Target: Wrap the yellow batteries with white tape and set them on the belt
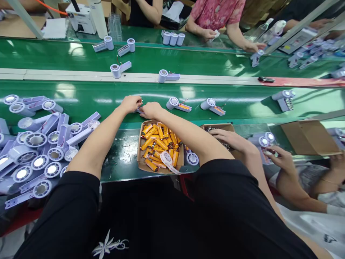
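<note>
My left hand [131,104] and my right hand [151,110] meet over the near green belt, fingers closed around a small lilac part [139,110] that they mostly hide. Its shape and any wires on it are too small to make out. Just below my right forearm, a cardboard box [139,158] holds many orange battery cells [161,144], with a roll of white tape [166,158] lying on them. To the right of my hands, two lilac fan housings [172,103] [207,104] lie on the belt with orange cells in their handles.
Lilac housings [36,139] are heaped at the left. Beyond a pale divider [88,76], more housings lie on the far belt [151,59]. At the right, other people's hands reach over a small box [229,127] and housings. A person in pink sits opposite.
</note>
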